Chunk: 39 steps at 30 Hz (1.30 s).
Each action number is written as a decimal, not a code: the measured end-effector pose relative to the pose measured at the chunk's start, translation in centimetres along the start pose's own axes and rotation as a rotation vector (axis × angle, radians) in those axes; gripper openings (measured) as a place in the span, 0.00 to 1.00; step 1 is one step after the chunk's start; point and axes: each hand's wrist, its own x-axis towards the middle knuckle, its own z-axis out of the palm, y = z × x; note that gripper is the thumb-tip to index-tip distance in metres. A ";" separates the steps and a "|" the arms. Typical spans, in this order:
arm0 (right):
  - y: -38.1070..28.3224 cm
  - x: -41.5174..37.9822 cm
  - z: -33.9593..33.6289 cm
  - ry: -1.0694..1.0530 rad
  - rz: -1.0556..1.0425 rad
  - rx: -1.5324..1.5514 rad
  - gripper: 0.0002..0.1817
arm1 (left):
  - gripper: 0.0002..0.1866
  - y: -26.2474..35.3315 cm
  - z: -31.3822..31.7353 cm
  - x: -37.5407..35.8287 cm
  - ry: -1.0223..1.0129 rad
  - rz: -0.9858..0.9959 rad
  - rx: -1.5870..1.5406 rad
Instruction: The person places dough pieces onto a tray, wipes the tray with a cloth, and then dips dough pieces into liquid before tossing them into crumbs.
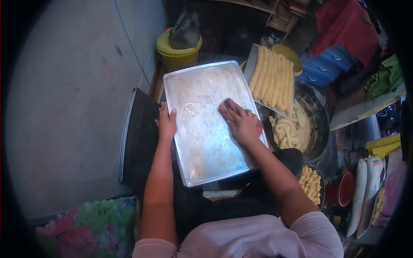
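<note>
A large silvery baking tray with a low rim lies tilted across my lap, its surface scuffed and stained. My left hand grips its left edge, with the thumb by the rim and the fingers along the outer side. On the tray's right half, my right hand presses down a bunched dark reddish cloth. Part of the cloth is hidden under the palm and fingers. Just beyond the right rim, a second tray carries several long yellow dough strips.
Right of the tray stands a wide dark basin holding pale dough ropes. A container of small dough pieces sits nearer me, beside a red bucket. A yellow lidded bucket stands ahead; a wall bounds the left.
</note>
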 end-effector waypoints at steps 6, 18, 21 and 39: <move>-8.6 1.1 4.1 -0.065 -0.299 -0.036 0.15 | 0.30 -1.2 0.7 0.8 0.022 -0.001 -0.122; -11.0 -3.6 3.2 -0.251 -0.590 0.075 0.14 | 0.29 0.5 -0.3 0.5 -0.016 -0.031 0.147; -11.2 -0.7 3.7 -0.049 -0.517 0.152 0.14 | 0.28 0.1 -0.2 0.9 -0.015 -0.046 0.153; 5.4 -17.8 -8.6 -0.254 -0.260 -0.167 0.21 | 0.27 0.9 -0.4 0.2 0.059 0.089 0.408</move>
